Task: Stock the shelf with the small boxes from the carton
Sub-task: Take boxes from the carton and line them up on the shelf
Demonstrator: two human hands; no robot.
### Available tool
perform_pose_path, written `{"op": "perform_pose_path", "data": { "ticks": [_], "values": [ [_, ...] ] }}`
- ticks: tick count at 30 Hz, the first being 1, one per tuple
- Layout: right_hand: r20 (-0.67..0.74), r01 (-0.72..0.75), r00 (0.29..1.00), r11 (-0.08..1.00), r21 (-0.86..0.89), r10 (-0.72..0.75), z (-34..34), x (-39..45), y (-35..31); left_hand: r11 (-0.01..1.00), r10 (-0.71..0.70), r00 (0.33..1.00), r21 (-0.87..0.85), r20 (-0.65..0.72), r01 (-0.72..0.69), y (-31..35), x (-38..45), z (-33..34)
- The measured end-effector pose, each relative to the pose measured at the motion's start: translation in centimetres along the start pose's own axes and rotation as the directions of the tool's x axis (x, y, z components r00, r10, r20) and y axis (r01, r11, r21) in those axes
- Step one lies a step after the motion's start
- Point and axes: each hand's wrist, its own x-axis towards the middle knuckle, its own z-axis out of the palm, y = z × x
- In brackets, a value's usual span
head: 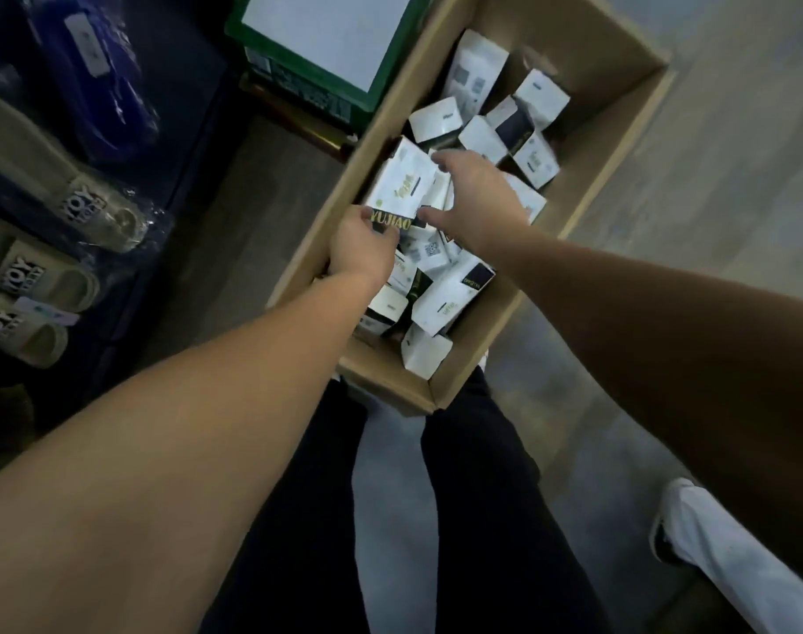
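A white small box (401, 185) marked YUJIAO is sitting at the frame's centre, inside the carton (326, 231), tilted up for lifting out. The left hand (360, 249) is gripping its lower end, fingers curled round it. The right hand (475, 196) is reaching over the neighbouring loose boxes (450, 295), fingers spread and slightly bent, probably steadying them; its fingertips are hidden. Slippers (38, 276) are lying lower left; the shelf itself is hard to make out.

Open-topped carton (518, 313) lying clear from above; loose small boxes (440, 304) crowding the bottom; green box (298, 91) pressing its left wall.
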Motion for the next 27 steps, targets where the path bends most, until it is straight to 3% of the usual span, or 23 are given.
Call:
{"op": "perform_pose_path", "data": {
  "ticks": [4,8,14,18,22,27],
  "values": [
    [0.073,0.132,0.99,0.973,-0.189,-0.12,4.8,5.8,4.4,0.999,-0.019,0.999,-0.029,-0.047,0.018,-2.6,5.4,5.4],
    [0.145,0.31,0.951,0.865,-0.395,-0.275,8.4,9.9,7.1,0.942,0.195,0.976,0.295,-0.098,-0.159,-5.3,9.2,8.3],
    [0.195,0.508,0.833,0.577,-0.639,-0.518,12.7,15.5,9.5,0.763,0.337,0.936,0.613,-0.105,-0.206,-7.5,13.4,11.1],
    [0.118,0.462,0.756,0.397,-0.793,-0.644,14.8,17.3,11.2,0.732,0.357,0.922,0.658,-0.15,-0.177,-8.7,15.3,12.8],
    [0.08,0.464,0.712,0.382,-0.799,-0.698,15.5,17.4,10.7,0.705,0.39,0.906,0.686,-0.164,-0.179,-9.4,15.5,12.4],
    [0.07,0.437,0.799,0.496,-0.75,-0.597,11.9,12.6,8.2,0.652,0.469,0.882,0.693,-0.052,-0.306,-7.4,11.2,8.8]
  ]
}}
